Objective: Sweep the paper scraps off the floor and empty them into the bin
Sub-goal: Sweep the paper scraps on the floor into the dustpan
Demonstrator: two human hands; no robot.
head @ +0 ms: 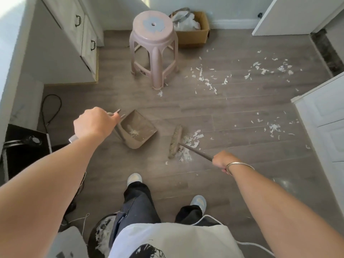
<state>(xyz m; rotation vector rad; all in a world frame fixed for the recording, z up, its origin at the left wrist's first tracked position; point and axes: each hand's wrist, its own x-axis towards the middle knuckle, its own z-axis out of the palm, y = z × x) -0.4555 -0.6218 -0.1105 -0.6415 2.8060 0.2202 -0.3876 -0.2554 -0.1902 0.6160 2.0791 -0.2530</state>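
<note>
Grey plank floor (242, 112) of a small room, strewn with paper scraps (188, 144), thickest at right and heaped against the broom head (175, 141). The right hand (222, 161), fingers clamped round the broom handle (195, 150), holds it slanting from lower right up-left to the head, whose long axis runs near-to-far with the heap on its right. The left hand (93, 123), fingers curled tight on a long handle, stands the dustpan (138, 130) just left of the head, mouth turned rightward, scraps inside; stool (154, 43) and cardboard box (193, 32) stand behind.
</note>
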